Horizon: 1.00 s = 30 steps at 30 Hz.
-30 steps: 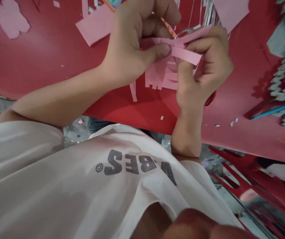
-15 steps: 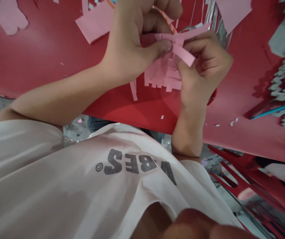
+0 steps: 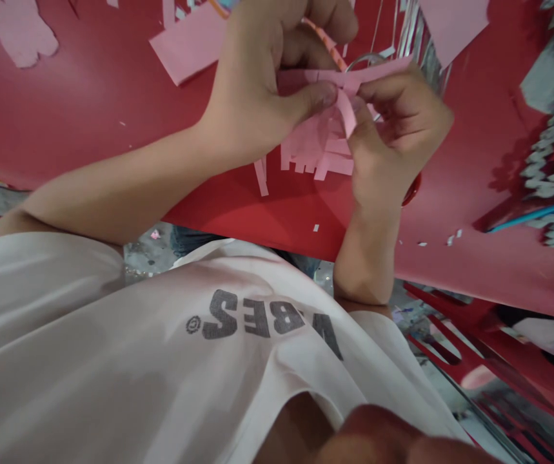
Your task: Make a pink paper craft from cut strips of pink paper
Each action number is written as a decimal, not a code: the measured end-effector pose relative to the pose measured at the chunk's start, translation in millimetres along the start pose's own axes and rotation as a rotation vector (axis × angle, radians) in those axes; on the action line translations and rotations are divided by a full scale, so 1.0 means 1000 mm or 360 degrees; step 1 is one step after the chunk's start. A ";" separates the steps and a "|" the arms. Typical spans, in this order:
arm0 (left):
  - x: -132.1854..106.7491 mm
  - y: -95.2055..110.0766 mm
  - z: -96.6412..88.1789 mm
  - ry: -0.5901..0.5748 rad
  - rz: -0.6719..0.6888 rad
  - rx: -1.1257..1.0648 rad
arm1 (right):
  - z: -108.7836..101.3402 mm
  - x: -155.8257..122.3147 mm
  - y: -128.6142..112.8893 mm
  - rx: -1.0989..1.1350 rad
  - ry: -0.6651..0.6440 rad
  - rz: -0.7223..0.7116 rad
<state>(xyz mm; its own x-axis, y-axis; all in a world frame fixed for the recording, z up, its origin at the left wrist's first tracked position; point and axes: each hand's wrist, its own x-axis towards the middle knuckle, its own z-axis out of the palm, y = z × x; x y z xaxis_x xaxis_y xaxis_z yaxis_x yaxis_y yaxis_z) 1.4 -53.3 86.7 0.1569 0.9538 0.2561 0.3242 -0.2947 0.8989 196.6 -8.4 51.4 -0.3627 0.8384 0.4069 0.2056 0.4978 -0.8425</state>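
Pink paper strips between both hands, left hand pinching them, right hand apparently pinching ends

At twelve o'clock the left hand hides one end of a pink strip; between two and three, the right hand covers most of a red rounded object (too little shows to name it). The frame crops a pink sheet at half past one.
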 end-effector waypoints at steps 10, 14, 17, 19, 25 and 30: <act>0.000 0.001 0.004 0.0091 -0.0017 -0.0153 | 0.001 0.001 0.001 0.0082 0.0053 -0.0074; 0.000 -0.001 0.005 0.0119 -0.0020 -0.0171 | -0.001 0.004 0.003 0.0164 0.0033 -0.0137; -0.001 -0.002 0.008 0.0146 -0.0029 -0.0154 | 0.001 0.004 0.005 0.0227 0.0079 -0.0109; -0.001 -0.004 0.011 0.0222 0.0019 -0.0155 | 0.003 0.003 0.006 0.0227 0.0136 -0.0062; -0.001 -0.002 0.011 0.0115 -0.0031 -0.0106 | 0.009 0.001 0.009 0.0087 0.0180 0.0043; -0.004 -0.006 0.015 0.0195 0.0086 -0.0063 | 0.012 0.001 0.009 0.0088 0.0235 -0.0012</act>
<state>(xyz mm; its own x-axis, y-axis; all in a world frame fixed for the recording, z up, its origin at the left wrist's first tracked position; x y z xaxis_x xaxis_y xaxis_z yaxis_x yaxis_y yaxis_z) 13.1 -56.4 74.5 0.0571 0.9373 0.3439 0.2808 -0.3457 0.8954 187.0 -5.7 40.3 -0.2259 0.8602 0.4572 0.1518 0.4947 -0.8557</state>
